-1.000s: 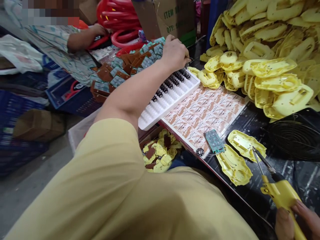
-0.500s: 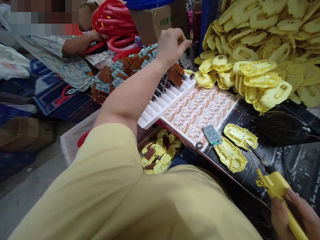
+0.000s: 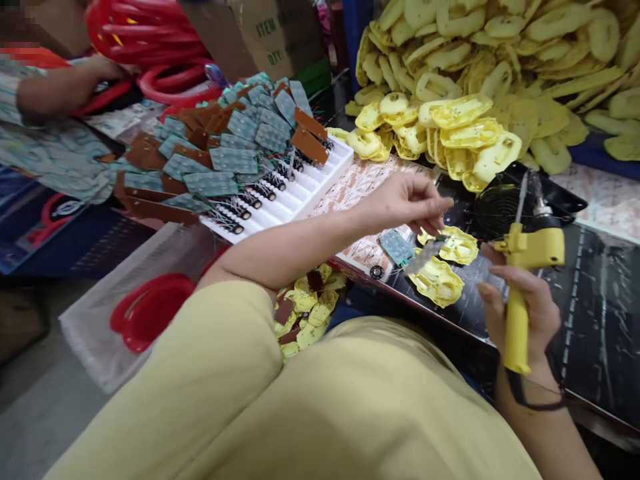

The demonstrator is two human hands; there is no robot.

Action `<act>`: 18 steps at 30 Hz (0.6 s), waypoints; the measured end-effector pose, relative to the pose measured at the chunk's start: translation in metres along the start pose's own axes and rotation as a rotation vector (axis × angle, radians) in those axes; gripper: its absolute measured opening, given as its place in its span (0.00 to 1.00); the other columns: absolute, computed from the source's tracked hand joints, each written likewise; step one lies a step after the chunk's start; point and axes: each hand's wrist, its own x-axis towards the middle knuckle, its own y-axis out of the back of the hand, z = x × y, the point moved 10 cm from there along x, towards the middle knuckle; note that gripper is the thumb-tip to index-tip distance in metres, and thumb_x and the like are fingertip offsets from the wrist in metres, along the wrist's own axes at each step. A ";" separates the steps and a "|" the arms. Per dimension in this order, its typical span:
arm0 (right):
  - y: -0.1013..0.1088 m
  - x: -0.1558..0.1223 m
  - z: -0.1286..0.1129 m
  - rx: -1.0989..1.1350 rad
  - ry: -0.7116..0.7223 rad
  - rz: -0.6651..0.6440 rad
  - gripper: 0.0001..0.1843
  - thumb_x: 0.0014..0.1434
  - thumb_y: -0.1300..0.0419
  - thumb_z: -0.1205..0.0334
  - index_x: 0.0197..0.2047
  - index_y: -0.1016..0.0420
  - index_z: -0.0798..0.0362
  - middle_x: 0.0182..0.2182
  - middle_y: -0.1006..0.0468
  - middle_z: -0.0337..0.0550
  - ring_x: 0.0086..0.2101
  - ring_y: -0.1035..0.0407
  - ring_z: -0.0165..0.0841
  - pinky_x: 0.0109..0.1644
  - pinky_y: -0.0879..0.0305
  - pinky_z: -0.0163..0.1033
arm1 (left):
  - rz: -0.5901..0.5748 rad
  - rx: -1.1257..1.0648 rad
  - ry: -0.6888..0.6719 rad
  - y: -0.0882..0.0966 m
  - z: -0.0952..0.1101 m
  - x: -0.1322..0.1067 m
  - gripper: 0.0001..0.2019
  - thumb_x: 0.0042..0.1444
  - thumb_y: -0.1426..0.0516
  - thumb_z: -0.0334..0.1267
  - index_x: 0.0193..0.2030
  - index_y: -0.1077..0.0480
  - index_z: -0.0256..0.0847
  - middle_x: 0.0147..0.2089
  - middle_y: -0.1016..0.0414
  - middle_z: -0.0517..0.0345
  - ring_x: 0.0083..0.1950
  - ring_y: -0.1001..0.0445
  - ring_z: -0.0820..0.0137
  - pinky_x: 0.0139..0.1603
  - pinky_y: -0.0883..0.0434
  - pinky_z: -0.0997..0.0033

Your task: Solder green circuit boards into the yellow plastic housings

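My left hand (image 3: 413, 203) is closed in a pinch over the black work surface; what its fingertips hold is too small and blurred to name. Below it shows a smeared grey strip (image 3: 426, 256), and I cannot tell whether it hangs from the fingers. Two yellow plastic shell halves (image 3: 439, 283) lie open side by side there, with a green circuit board (image 3: 397, 247) and a small round black speaker (image 3: 377, 272) to their left. My right hand (image 3: 533, 307) grips a yellow soldering gun (image 3: 517, 313), its metal tip pointing up and away from the shells.
A white foam tray (image 3: 320, 183) carries a heap of circuit boards (image 3: 235, 160) with wired speakers. Yellow shells (image 3: 465, 120) are piled at the back right. A bin below holds more shells (image 3: 310, 307). At upper left, a co-worker's arm (image 3: 60, 87) is beside red rings (image 3: 145, 33).
My left hand has come from above the foam tray down and right to the shells. My right hand has raised the soldering gun off the shells and turned its tip upward. The view has shifted right.
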 end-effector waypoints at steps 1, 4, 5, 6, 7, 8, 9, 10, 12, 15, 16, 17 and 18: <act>-0.006 0.007 -0.006 0.039 0.038 0.014 0.17 0.64 0.26 0.48 0.49 0.24 0.44 0.53 0.14 0.51 0.56 0.19 0.48 0.63 0.20 0.56 | -0.030 -0.056 0.019 -0.011 -0.006 0.000 0.25 0.51 0.22 0.51 0.29 0.29 0.35 0.26 0.19 0.60 0.26 0.18 0.76 0.27 0.27 0.82; -0.022 0.018 -0.010 0.200 0.043 0.023 0.21 0.60 0.23 0.50 0.49 0.25 0.46 0.52 0.13 0.50 0.51 0.16 0.48 0.58 0.17 0.55 | -0.079 -0.188 0.108 -0.035 -0.021 -0.001 0.28 0.45 0.20 0.52 0.28 0.30 0.35 0.24 0.20 0.61 0.23 0.20 0.76 0.27 0.25 0.81; -0.024 0.019 -0.008 0.250 0.028 0.040 0.21 0.59 0.22 0.52 0.47 0.26 0.46 0.47 0.12 0.47 0.45 0.15 0.46 0.52 0.14 0.52 | -0.080 -0.220 0.132 -0.039 -0.024 0.000 0.28 0.45 0.20 0.52 0.28 0.30 0.35 0.24 0.20 0.61 0.22 0.21 0.76 0.27 0.24 0.80; -0.024 0.019 -0.005 0.291 0.017 0.069 0.20 0.58 0.22 0.54 0.46 0.27 0.46 0.41 0.12 0.43 0.38 0.14 0.44 0.45 0.14 0.47 | -0.074 -0.244 0.149 -0.041 -0.026 0.001 0.28 0.45 0.20 0.51 0.28 0.30 0.35 0.24 0.20 0.61 0.22 0.21 0.76 0.28 0.23 0.79; -0.022 0.019 -0.003 0.324 0.015 0.100 0.21 0.57 0.21 0.56 0.46 0.27 0.46 0.36 0.14 0.39 0.32 0.16 0.41 0.39 0.15 0.43 | -0.064 -0.257 0.158 -0.042 -0.027 0.002 0.27 0.46 0.20 0.51 0.28 0.30 0.35 0.24 0.20 0.61 0.22 0.21 0.76 0.30 0.22 0.78; -0.020 0.018 -0.002 0.345 0.018 0.124 0.22 0.56 0.21 0.57 0.46 0.28 0.46 0.34 0.15 0.36 0.29 0.17 0.38 0.36 0.16 0.40 | -0.054 -0.261 0.162 -0.041 -0.028 0.003 0.27 0.46 0.20 0.50 0.28 0.30 0.35 0.24 0.20 0.61 0.23 0.21 0.76 0.31 0.21 0.77; -0.019 0.017 -0.001 0.355 0.019 0.137 0.23 0.56 0.20 0.59 0.47 0.29 0.46 0.34 0.15 0.35 0.30 0.17 0.37 0.38 0.16 0.39 | -0.048 -0.259 0.163 -0.041 -0.029 0.003 0.27 0.47 0.20 0.50 0.28 0.30 0.35 0.24 0.20 0.61 0.23 0.20 0.75 0.32 0.21 0.76; -0.019 0.016 -0.002 0.363 0.016 0.136 0.25 0.55 0.20 0.59 0.48 0.29 0.46 0.37 0.14 0.36 0.34 0.16 0.37 0.42 0.15 0.41 | -0.051 -0.260 0.157 -0.041 -0.029 0.003 0.27 0.46 0.20 0.50 0.28 0.30 0.35 0.24 0.20 0.60 0.23 0.20 0.75 0.33 0.21 0.76; -0.023 0.015 -0.004 0.380 -0.006 0.096 0.26 0.56 0.21 0.58 0.50 0.30 0.46 0.47 0.13 0.43 0.47 0.15 0.41 0.53 0.15 0.47 | -0.088 -0.282 0.120 -0.046 -0.027 0.001 0.29 0.41 0.20 0.55 0.28 0.29 0.34 0.24 0.20 0.60 0.24 0.20 0.75 0.32 0.22 0.77; -0.030 0.013 -0.009 0.387 -0.033 0.034 0.22 0.62 0.24 0.56 0.51 0.32 0.45 0.51 0.13 0.46 0.51 0.16 0.42 0.56 0.16 0.49 | -0.161 -0.326 0.047 -0.057 -0.025 -0.001 0.34 0.34 0.20 0.62 0.29 0.28 0.35 0.26 0.19 0.60 0.24 0.20 0.75 0.30 0.23 0.78; -0.030 0.013 -0.011 0.382 -0.022 0.038 0.22 0.63 0.25 0.56 0.51 0.32 0.45 0.47 0.13 0.44 0.48 0.15 0.41 0.53 0.15 0.48 | -0.179 -0.330 0.032 -0.060 -0.025 -0.001 0.34 0.35 0.21 0.63 0.29 0.28 0.35 0.26 0.19 0.60 0.24 0.20 0.75 0.29 0.23 0.78; -0.029 0.013 -0.013 0.386 -0.003 0.041 0.23 0.63 0.24 0.55 0.51 0.33 0.44 0.46 0.12 0.42 0.46 0.15 0.41 0.53 0.15 0.48 | -0.193 -0.330 0.022 -0.062 -0.026 -0.001 0.34 0.36 0.21 0.63 0.30 0.29 0.35 0.26 0.19 0.61 0.24 0.21 0.76 0.29 0.23 0.78; -0.027 0.013 -0.015 0.389 0.019 0.044 0.25 0.62 0.23 0.52 0.52 0.33 0.44 0.46 0.12 0.41 0.46 0.15 0.41 0.52 0.15 0.49 | -0.202 -0.332 0.012 -0.064 -0.026 0.000 0.34 0.38 0.21 0.62 0.30 0.29 0.36 0.25 0.20 0.62 0.24 0.21 0.77 0.29 0.24 0.79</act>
